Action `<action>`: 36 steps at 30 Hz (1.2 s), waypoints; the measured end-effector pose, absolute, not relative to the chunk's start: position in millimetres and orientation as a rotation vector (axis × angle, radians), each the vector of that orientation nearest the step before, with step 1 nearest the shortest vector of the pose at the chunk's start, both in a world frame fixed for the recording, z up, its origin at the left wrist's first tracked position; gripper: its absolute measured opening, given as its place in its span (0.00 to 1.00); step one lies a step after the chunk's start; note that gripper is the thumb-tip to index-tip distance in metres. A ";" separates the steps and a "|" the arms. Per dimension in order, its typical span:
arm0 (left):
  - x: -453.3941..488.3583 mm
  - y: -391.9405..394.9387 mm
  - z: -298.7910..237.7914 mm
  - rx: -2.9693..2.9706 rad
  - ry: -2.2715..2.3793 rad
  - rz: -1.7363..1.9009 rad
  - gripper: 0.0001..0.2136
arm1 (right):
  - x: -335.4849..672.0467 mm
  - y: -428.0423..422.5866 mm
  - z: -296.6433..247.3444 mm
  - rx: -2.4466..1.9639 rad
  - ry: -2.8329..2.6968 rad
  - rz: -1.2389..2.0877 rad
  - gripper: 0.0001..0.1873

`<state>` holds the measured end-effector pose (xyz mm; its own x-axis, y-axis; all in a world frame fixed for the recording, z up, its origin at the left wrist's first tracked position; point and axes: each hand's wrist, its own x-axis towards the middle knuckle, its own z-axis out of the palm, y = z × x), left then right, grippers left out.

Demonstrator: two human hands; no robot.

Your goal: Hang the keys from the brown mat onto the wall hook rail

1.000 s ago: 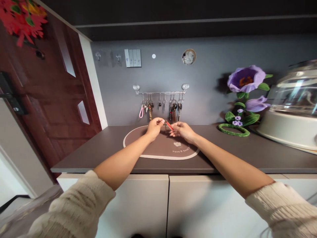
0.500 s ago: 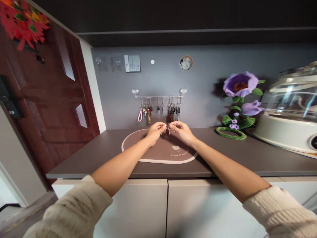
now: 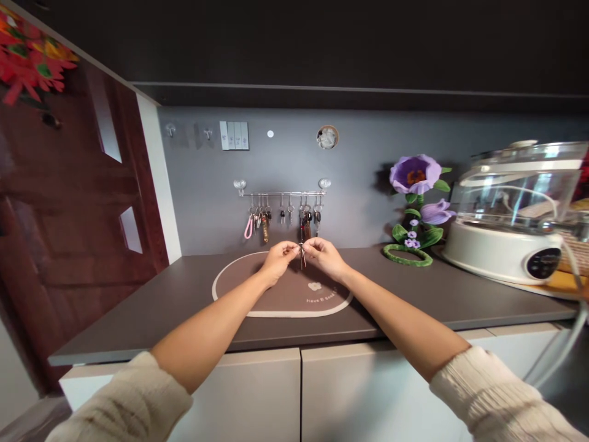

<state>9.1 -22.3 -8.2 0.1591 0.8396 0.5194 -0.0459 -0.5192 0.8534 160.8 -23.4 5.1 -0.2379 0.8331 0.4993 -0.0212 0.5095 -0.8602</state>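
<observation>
Between my two hands, a small bunch of keys point(image 3: 302, 259) hangs from a ring over the brown mat. My left hand point(image 3: 278, 259) pinches the ring from the left with its fingertips. From the other side, my right hand point(image 3: 324, 255) grips the same ring between thumb and forefinger. Just behind them on the wall, a clear rail point(image 3: 283, 194) carries hooks with several key sets. A pink loop point(image 3: 248, 227) and a brown tag point(image 3: 265, 231) dangle at its left part. Dark key fobs point(image 3: 317, 216) hang at its right part, partly behind my right hand.
A rounded mat point(image 3: 262, 302) with a pale rim lies on the dark counter point(image 3: 151, 301). To the right stand purple artificial flowers point(image 3: 416, 174) and a white appliance point(image 3: 488, 252) with a clear top. A dark shelf point(image 3: 322, 49) overhangs the counter. A brown door point(image 3: 69, 233) is at left.
The camera view has shifted, so the wall and counter sit lower and further left. Both hands still hold the key ring, and the keys below it have turned.
</observation>
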 end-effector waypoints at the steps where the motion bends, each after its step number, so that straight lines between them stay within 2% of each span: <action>1: 9.2 -22.3 -8.4 1.680 0.774 1.466 0.14 | 161.2 -22.2 4.6 -0.714 -1.626 0.917 0.16; 14: 9.5 -27.9 -8.6 1.977 1.063 1.467 0.14 | 182.5 -7.7 29.0 -0.808 -1.626 0.542 0.10; 26: 10.7 -29.9 -10.2 2.113 1.198 1.444 0.15 | 203.3 30.3 94.5 -0.984 -1.368 0.692 0.08; 36: 11.5 -28.3 -9.9 2.123 1.236 1.482 0.15 | 200.0 51.9 114.7 -1.211 -1.209 0.713 0.08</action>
